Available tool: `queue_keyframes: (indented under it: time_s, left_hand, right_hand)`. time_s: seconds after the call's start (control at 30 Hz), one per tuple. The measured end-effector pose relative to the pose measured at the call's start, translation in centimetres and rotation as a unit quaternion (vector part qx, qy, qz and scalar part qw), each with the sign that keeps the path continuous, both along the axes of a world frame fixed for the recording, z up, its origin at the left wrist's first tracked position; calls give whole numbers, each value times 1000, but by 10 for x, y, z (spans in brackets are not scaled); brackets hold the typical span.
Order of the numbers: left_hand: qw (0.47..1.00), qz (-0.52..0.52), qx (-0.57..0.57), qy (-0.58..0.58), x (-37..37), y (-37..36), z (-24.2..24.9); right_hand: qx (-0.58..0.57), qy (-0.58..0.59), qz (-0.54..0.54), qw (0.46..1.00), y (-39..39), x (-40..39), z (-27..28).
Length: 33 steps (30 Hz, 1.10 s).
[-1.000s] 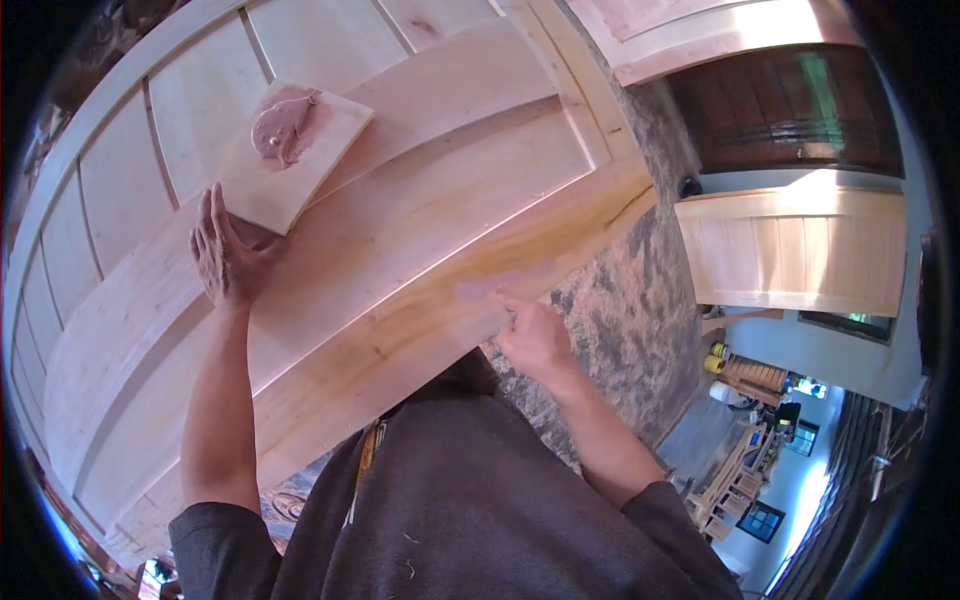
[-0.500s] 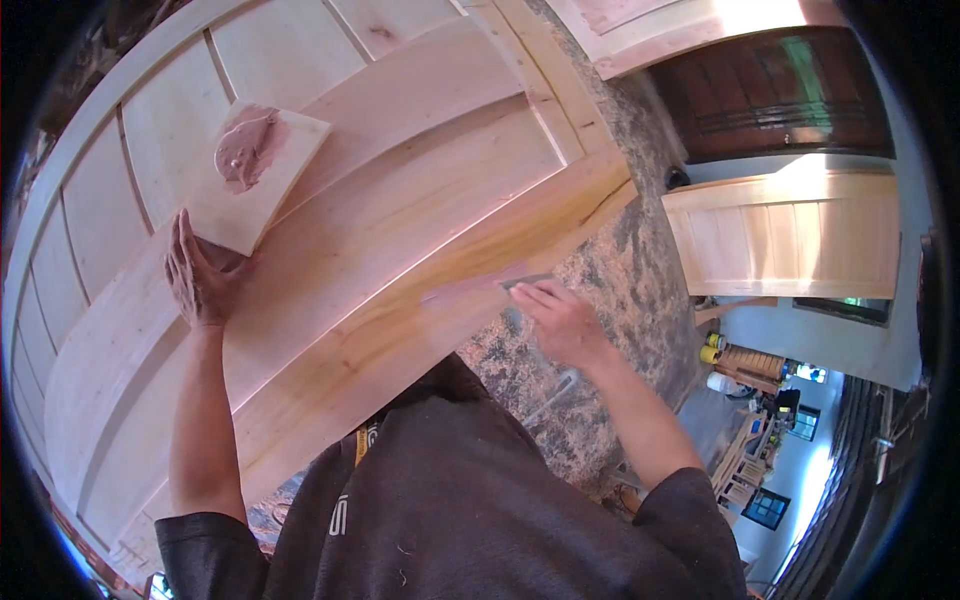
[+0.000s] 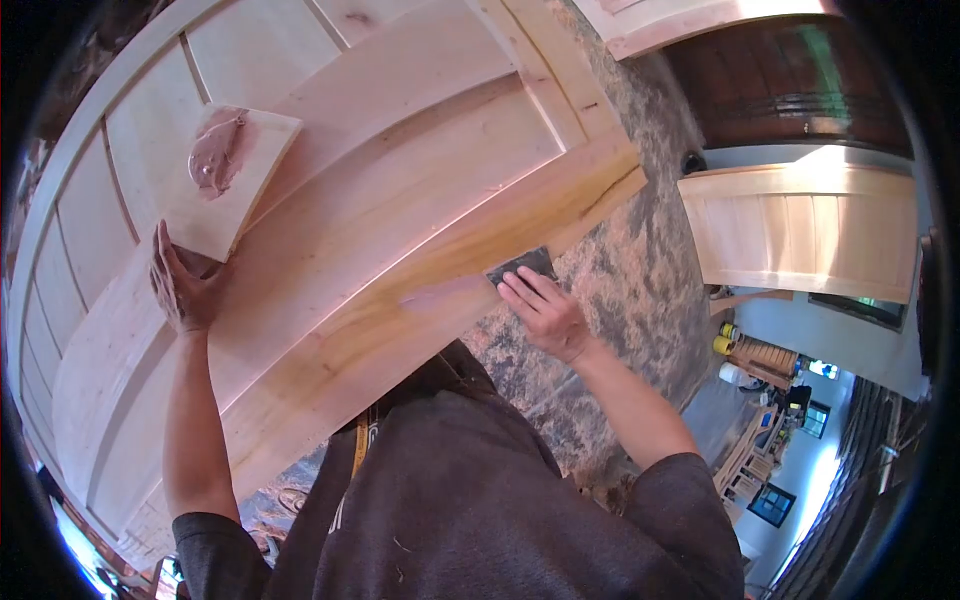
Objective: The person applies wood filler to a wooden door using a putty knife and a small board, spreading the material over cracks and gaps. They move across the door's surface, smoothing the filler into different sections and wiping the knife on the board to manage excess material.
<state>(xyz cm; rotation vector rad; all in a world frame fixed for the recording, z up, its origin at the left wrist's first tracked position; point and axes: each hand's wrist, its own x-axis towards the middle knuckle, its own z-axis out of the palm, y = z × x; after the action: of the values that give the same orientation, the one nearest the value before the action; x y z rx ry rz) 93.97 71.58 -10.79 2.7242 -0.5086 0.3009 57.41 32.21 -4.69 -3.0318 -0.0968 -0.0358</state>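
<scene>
My right hand (image 3: 545, 318) has its fingers closed on a dark, flat scraper (image 3: 522, 266), which sits at the near edge of a large wooden panel (image 3: 400, 215). Beside the scraper's left end, a pinkish smear of filler (image 3: 440, 292) lies on the panel's border. My left hand (image 3: 187, 285) grips the lower end of a small pale board (image 3: 222, 222), fingers at its left corner and thumb near the right one. On that board sits a mound of pink filler (image 3: 215, 155). The board is held over the panel; whether it touches is hidden.
Sawdust-covered floor (image 3: 620, 300) lies beyond the panel's right edge. Another pale panel (image 3: 800, 235) stands at the right, near a dark panelled piece (image 3: 790, 85). Yellow containers (image 3: 725, 338) and wooden pieces (image 3: 750, 455) are farther off.
The scraper has turned from nearly edge-on to showing its broad dark face. My right hand has shifted slightly left and down in view. My left hand still holds the board.
</scene>
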Motion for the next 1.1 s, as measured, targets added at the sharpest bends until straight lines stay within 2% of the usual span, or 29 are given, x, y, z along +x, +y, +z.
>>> queue_keyframes:
  time_s: [0.27,0.57,0.67,0.77,0.87,0.97,1.1]
  left_hand:
    - [1000,-20,-3,-21,6,5,-11]
    - [999,-27,-6,-18,5,6,-9]
    - [1000,-18,-5,-24,2,2,-4]
    - [999,-26,-3,-19,3,5,-5]
    - [1000,-19,-1,-14,2,4,-5]
    - [1000,-26,-5,-12,3,6,-7]
    - [1000,-23,-1,-9,4,5,-6]
  right_hand:
    - [36,53,-20,998,2,1,7]
    - [54,222,-43,973,5,16,39]
    - [81,424,-208,878,9,59,97]
    - [113,278,-335,893,16,50,82]
    - [111,194,-343,912,39,43,60]
    - [102,150,-328,927,64,45,54]
    - [85,170,-329,925,90,48,38]
